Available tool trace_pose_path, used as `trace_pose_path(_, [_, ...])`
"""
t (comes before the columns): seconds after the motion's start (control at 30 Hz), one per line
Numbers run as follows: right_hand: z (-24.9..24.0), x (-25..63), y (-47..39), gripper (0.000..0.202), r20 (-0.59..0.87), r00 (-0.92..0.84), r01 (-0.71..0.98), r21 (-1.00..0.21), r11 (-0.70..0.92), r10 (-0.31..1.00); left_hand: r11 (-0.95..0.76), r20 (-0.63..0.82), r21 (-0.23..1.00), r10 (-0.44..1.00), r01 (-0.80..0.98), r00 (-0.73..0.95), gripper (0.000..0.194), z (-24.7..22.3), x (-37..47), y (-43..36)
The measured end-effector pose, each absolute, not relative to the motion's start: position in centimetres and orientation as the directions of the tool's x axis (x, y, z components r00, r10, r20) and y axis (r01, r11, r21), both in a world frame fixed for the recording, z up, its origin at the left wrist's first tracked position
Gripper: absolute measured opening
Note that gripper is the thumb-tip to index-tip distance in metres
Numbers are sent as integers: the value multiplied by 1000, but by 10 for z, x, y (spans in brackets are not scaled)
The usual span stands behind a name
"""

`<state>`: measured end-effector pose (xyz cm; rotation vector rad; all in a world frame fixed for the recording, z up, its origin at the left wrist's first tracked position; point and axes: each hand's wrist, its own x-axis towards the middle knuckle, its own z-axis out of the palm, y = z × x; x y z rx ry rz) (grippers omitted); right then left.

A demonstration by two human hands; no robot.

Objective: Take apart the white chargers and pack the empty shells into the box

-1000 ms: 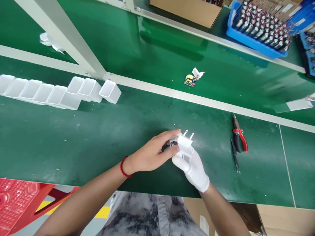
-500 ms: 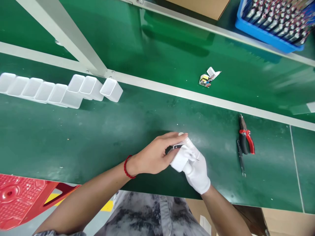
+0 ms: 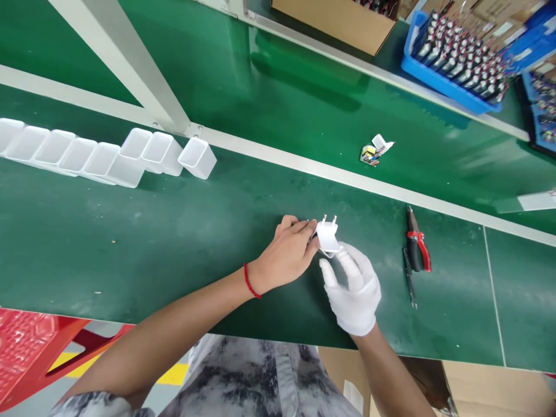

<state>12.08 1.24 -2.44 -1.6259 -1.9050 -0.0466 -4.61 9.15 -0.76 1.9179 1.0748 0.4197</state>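
Note:
A white two-pin plug housing [image 3: 328,236] is over the bench in front of me, its metal pins pointing away from me. My bare left hand [image 3: 289,250], with a red cord at the wrist, grips it from the left; a dark part shows partly between the fingers, too hidden to name. In a white glove, my right hand [image 3: 354,286] is just below and to the right. Its thumb and fingers are apart, and a fingertip lies at the housing's lower right edge; whether it touches I cannot tell.
White open boxes [image 3: 102,159] stand in a row at the left. Red-handled pliers [image 3: 419,249] and a thin dark tool [image 3: 409,281] lie at the right. Behind the metal rail is a small circuit assembly [image 3: 371,153]. A blue tray [image 3: 452,78] of parts and a carton [image 3: 334,26] sit on the shelf.
The white housing has turned so its pins point away from me. My right hand has opened and drawn back to the lower right, while my left hand still grips the housing. The view has shifted slightly.

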Motion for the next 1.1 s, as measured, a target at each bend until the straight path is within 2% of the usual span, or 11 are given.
trace_pose_path(0.07, [-35,124,14,57,561,-203,915,-183,359,802,-235,-176,804,783,546,596,43,-5,-47,92])
trace_pose_path(0.13, [-42,128,21,53,569,-276,908,-110,404,775,-218,-207,827,739,519,641,44,-4,-51,94])
trace_pose_path(0.27, [-48,136,44,42,519,-403,838,-123,532,754,-211,-198,859,702,466,684,43,-5,-60,100])
trace_pose_path(0.4, [-47,140,59,34,535,-467,784,-119,610,704,-199,-177,864,741,463,648,44,-3,-68,102])
trace_pose_path(0.53, [-35,145,54,48,610,-398,832,-76,550,685,-149,-165,856,829,496,534,51,6,-95,92])
trace_pose_path(0.63, [-34,147,44,56,654,-208,899,-165,405,728,-85,-175,870,867,485,466,48,12,-122,80])
trace_pose_path(0.8, [-48,146,38,41,421,-116,894,-350,279,900,27,-292,851,855,525,428,48,9,-146,66])
trace_pose_path(0.87, [-50,147,37,37,338,-1,885,-437,158,941,22,-317,838,832,544,455,49,7,-146,64])
trace_pose_path(0.97, [-52,150,33,33,351,191,869,-495,9,917,9,-339,825,808,566,481,52,6,-147,62])
trace_pose_path(1.03, [-53,150,31,30,373,204,870,-493,8,905,2,-347,818,799,576,491,52,6,-148,60])
trace_pose_path(1.1, [-51,149,32,27,305,178,850,-526,10,936,-4,-357,809,791,588,496,53,6,-149,59])
